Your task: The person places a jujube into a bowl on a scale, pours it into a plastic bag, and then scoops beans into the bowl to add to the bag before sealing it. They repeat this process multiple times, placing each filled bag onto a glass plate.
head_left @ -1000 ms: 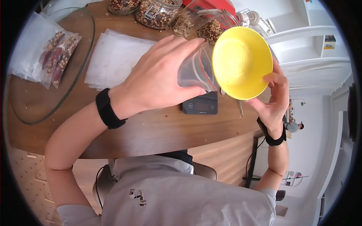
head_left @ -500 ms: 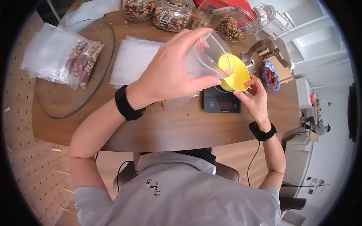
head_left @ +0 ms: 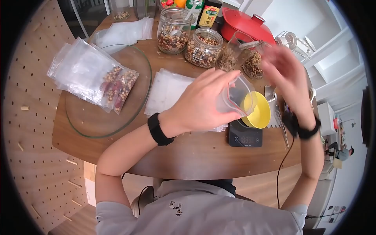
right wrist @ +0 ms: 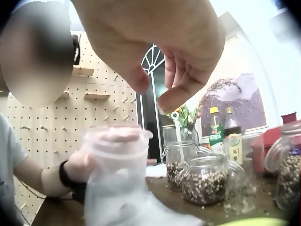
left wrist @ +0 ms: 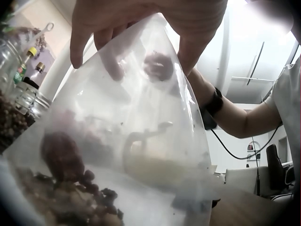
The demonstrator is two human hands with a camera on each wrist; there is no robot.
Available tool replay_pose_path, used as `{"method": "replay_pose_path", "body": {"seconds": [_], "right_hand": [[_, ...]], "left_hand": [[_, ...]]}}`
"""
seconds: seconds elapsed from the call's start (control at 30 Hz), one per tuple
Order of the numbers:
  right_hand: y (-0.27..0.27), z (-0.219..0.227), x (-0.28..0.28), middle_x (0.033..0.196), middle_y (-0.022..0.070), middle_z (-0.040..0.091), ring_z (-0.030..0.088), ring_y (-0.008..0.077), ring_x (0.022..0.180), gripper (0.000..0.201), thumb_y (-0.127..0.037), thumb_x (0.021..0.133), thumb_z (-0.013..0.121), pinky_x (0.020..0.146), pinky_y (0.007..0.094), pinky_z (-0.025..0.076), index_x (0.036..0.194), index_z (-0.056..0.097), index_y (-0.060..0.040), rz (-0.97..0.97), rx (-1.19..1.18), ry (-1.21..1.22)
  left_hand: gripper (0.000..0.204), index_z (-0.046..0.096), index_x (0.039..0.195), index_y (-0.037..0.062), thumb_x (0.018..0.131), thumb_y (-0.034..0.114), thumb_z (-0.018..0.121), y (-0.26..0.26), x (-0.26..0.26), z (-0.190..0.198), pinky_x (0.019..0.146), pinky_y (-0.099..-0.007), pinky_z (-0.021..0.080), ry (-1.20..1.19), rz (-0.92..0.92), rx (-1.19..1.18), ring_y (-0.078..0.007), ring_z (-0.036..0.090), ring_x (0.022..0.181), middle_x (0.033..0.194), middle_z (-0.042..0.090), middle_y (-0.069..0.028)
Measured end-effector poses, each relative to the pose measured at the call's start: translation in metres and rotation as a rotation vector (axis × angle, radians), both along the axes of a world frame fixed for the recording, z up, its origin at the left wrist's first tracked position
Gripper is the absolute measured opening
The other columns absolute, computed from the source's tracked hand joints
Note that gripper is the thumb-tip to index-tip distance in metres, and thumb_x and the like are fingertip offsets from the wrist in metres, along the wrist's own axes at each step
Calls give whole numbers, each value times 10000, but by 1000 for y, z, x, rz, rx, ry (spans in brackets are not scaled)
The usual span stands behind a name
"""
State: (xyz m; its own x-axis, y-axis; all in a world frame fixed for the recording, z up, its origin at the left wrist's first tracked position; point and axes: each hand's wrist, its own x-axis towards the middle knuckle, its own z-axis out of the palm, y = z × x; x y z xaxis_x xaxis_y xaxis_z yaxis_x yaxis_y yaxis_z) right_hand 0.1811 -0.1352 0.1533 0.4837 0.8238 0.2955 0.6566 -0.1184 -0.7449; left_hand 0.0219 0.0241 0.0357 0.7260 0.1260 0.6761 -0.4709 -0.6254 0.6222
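Observation:
My left hand (head_left: 199, 100) grips a clear zip bag (head_left: 239, 96) by its mouth, which is spread wide between thumb and fingers. Through the plastic in the left wrist view, mixed beans (left wrist: 89, 202) and a dark red date (left wrist: 63, 155) lie low in the bag. Beside it a yellow bowl (head_left: 261, 112) sits on a black kitchen scale (head_left: 246, 138). My right hand (head_left: 288, 76), blurred in the head view, is raised over the table's right side near the jars. Its fingers are loosely bent and nothing is in them.
Filled zip bags (head_left: 92, 78) lie on a glass tray (head_left: 105, 135) at left. Flat empty bags (head_left: 168, 88) lie mid-table. Glass jars of beans (head_left: 203, 49), bottles (head_left: 209, 13) and a red pot (head_left: 246, 27) stand behind. Tweezers (head_left: 282, 125) lie right of the scale.
My right hand has let go of the yellow bowl, now on the scale, and moved up toward the jars. My left hand still holds the bag. The head view has shifted.

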Motion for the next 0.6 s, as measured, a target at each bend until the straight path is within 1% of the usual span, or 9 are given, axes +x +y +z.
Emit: {"method": "replay_pose_path", "body": {"seconds": [0.03,0.07,0.13,0.23,0.3,0.37,0.43,0.53,0.6], "right_hand": [[25,3,7,875,-21,640,599,43,778,350,-129,946,732,650,216,492,1252,604,-15,58,-49,-5],[50,4,15,864,-1,642,597,56,731,440,-183,948,739,606,221,486,1313,569,-6,119,-99,-48],[95,-5,34,843,18,634,587,70,690,517,-220,935,763,590,236,482,1346,544,5,120,-143,-56],[146,4,36,936,29,686,639,79,794,401,-245,1018,630,662,220,501,1329,571,1,88,-322,-165],[180,-6,53,815,23,658,612,102,722,310,-275,1037,584,633,263,496,1094,651,23,244,-182,-121],[198,-11,60,745,33,650,608,127,687,348,-278,1043,560,618,297,496,965,692,34,321,-110,-123],[208,-9,60,726,59,662,628,155,690,335,-256,1034,558,618,322,502,940,693,35,319,-105,-170],[219,-14,60,725,121,687,656,216,668,301,-209,997,573,608,376,510,864,681,38,297,40,-419],[228,-24,59,730,164,691,670,248,650,303,-196,979,574,605,414,512,814,666,42,105,9,-365]], "left_hand": [[877,481,1465,-21,713,159,893,-1,1,-3,942,-365,499,1,-1,3,-279,621,1072,1137,645,-131],[870,484,1460,-23,714,162,891,-2,2,-5,937,-369,503,4,-3,6,-294,621,1071,1136,647,-136],[862,487,1455,-23,717,173,888,-2,1,-5,952,-383,499,18,-9,6,-312,622,1077,1142,649,-142],[859,488,1454,-20,723,195,884,-1,0,-4,1022,-417,471,35,-15,7,-324,623,1102,1161,651,-144],[854,489,1452,-18,728,209,881,-1,1,-5,1078,-445,440,28,-8,23,-334,623,1122,1174,653,-148],[856,489,1451,-19,729,220,880,-1,1,-4,1114,-465,408,42,-9,7,-341,621,1139,1179,654,-151],[859,488,1452,-20,728,226,880,1,1,-4,1130,-475,394,45,-9,0,-344,620,1148,1181,656,-153],[866,485,1455,-22,727,227,882,3,1,-3,1131,-475,394,42,-5,0,-341,621,1151,1176,660,-153],[869,484,1456,-23,726,228,883,1,1,-2,1137,-477,388,51,-9,1,-338,622,1154,1173,661,-153]]}}
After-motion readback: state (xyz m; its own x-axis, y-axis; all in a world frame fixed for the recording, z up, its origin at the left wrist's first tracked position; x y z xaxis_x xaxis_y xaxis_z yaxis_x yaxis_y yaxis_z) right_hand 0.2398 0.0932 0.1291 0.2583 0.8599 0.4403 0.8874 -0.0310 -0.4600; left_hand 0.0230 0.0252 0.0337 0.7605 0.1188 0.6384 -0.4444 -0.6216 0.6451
